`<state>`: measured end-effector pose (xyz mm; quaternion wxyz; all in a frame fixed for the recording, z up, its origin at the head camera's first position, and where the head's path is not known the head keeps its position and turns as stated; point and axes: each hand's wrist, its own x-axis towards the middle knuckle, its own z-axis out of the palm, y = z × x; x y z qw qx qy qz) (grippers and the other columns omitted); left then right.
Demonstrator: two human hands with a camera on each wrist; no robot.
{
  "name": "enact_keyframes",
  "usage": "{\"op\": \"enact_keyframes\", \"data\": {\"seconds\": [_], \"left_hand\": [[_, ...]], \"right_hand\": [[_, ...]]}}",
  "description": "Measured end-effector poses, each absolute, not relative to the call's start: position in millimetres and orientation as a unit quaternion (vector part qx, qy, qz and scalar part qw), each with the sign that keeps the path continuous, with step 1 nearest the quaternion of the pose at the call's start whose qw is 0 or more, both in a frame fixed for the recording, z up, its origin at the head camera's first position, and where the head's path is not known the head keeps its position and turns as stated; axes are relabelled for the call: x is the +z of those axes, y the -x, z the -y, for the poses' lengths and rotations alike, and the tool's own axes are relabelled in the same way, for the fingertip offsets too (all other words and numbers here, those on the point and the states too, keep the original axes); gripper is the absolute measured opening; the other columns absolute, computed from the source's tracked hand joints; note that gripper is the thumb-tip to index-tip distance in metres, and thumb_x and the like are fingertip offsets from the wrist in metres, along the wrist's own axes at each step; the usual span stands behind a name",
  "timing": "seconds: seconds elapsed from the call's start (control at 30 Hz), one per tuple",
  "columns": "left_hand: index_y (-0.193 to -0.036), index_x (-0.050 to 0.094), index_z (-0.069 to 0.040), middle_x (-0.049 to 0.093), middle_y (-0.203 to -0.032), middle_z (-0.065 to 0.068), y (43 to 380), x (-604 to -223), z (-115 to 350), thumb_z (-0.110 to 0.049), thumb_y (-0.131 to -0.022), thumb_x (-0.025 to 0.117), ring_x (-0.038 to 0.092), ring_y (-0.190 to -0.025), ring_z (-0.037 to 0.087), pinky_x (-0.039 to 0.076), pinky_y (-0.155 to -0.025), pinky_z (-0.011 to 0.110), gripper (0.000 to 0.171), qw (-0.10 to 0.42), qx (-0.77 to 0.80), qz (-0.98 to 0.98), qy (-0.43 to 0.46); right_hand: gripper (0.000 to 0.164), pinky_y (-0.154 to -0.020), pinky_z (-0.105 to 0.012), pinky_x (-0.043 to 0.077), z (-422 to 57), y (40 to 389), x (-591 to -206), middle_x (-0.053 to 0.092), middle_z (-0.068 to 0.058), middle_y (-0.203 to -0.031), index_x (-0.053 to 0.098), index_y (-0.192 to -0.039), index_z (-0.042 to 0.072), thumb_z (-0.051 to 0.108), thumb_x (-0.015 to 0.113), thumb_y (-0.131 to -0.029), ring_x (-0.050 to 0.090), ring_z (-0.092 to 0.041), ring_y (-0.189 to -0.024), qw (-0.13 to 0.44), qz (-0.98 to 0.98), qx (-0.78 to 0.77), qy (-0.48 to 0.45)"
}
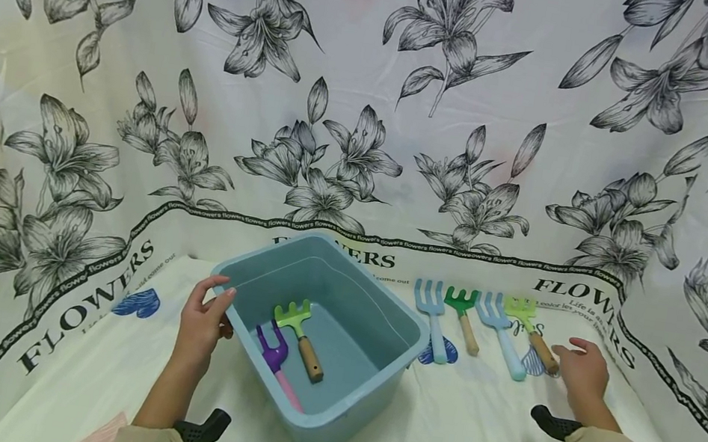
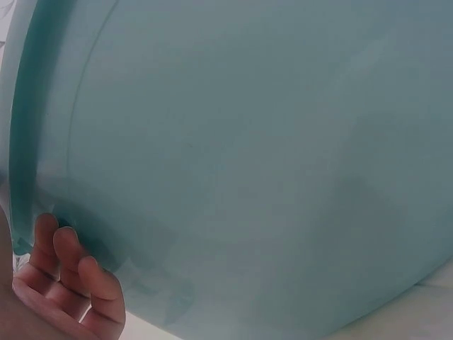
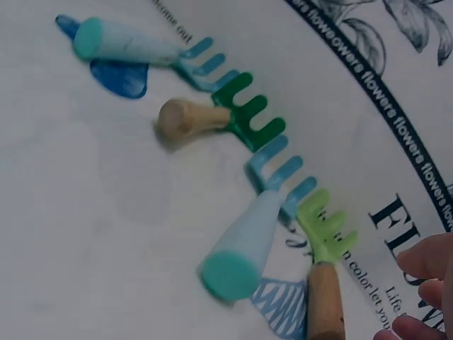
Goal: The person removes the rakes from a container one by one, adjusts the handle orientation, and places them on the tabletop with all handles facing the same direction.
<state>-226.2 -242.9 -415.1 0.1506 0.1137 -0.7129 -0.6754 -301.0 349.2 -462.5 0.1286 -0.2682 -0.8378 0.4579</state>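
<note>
My left hand point(image 1: 202, 317) grips the left rim of a blue-grey plastic bin point(image 1: 408, 319); in the left wrist view its curled fingers point(image 2: 99, 283) are against the outer wall below the lip. Inside the bin lie a lime-green hand rake point(image 1: 310, 358) with a wooden handle and a purple hand fork point(image 1: 274, 355) with a pink handle. Holding nothing, my right hand point(image 1: 585, 376) hovers with loosely bent fingers just right of another lime-green hand rake point(image 1: 539, 345). In the right wrist view, a gap separates the fingertips from that rake's wooden handle point(image 3: 325, 301).
Left of that rake, a light blue fork point(image 1: 504, 333), a dark green rake point(image 1: 466, 320) and another light blue fork point(image 1: 435, 319) lie in a row. They rest on a white patterned cloth point(image 1: 473, 434). A floral curtain point(image 1: 344, 99) rises behind.
</note>
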Motion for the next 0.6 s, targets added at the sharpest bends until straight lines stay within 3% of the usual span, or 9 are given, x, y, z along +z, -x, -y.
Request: {"op": "enact_keyframes", "data": {"seconds": [0.23, 0.4, 0.5, 0.6], "left_hand": [[-0.133, 0.044, -0.024, 0.061, -0.076, -0.002, 224.3, -416.0, 244.6, -0.042, -0.097, 0.057, 0.053, -0.063, 0.015, 0.048, -0.060, 0.027, 0.042, 0.151, -0.676, 0.712, -0.115], [-0.132, 0.045, -0.025, 0.062, -0.078, 0.001, 224.7, -416.4, 244.2, -0.044, -0.096, 0.058, 0.053, -0.064, 0.016, 0.048, -0.060, 0.026, 0.042, 0.154, -0.676, 0.710, -0.118], [-0.132, 0.044, -0.027, 0.063, -0.080, 0.003, 225.7, -417.3, 243.3, -0.046, -0.096, 0.058, 0.053, -0.064, 0.017, 0.048, -0.061, 0.026, 0.043, 0.154, -0.675, 0.712, -0.117], [-0.132, 0.044, -0.028, 0.064, -0.085, 0.007, 226.2, -418.1, 243.0, -0.048, -0.095, 0.058, 0.054, -0.065, 0.018, 0.049, -0.062, 0.027, 0.044, 0.156, -0.670, 0.716, -0.117]], "right_hand": [[0.057, -0.078, -0.041, 0.044, -338.8, 304.6, -442.7, 0.046, -0.022, -0.134, 0.039, -0.144, 0.003, 0.027, 0.057, -0.096, 0.050, -0.036, -0.108, 0.144, 0.808, 0.512, 0.252], [0.055, -0.083, -0.032, 0.050, -326.1, 302.4, -429.0, 0.045, -0.018, -0.139, 0.041, -0.145, 0.004, 0.025, 0.057, -0.097, 0.055, -0.020, -0.103, 0.141, 0.804, 0.540, 0.207], [0.052, -0.079, -0.024, 0.051, -314.6, 299.8, -417.7, 0.045, -0.015, -0.139, 0.044, -0.144, 0.005, 0.022, 0.057, -0.097, 0.056, -0.008, -0.094, 0.143, 0.788, 0.566, 0.196], [0.046, -0.070, -0.018, 0.051, -301.6, 297.5, -406.4, 0.052, -0.009, -0.129, 0.048, -0.139, 0.004, 0.017, 0.059, -0.096, 0.057, 0.000, -0.084, 0.153, 0.761, 0.607, 0.174]]}}
